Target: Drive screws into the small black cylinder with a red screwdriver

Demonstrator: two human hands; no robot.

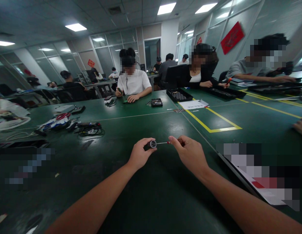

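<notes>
Over the middle of the green table, my left hand [141,152] is closed on a small dark cylinder [153,144], whose round, silvery-rimmed end faces me. My right hand [190,151] pinches a screwdriver [162,143] with a thin metal shaft and a bit of red by the fingertips; most of its handle is hidden in the fingers. The shaft points left, its tip reaching the cylinder's rim. Whether the tip goes inside or only touches the edge, I cannot tell.
Bundled cables [89,129] and a red-and-blue wire pile [60,122] lie on the left of the green table [141,204]. A sheet-covered flat object [248,182] is at right. Across sit co-workers, a parts tray [179,95], a small black box [156,102] and yellow tape [224,129].
</notes>
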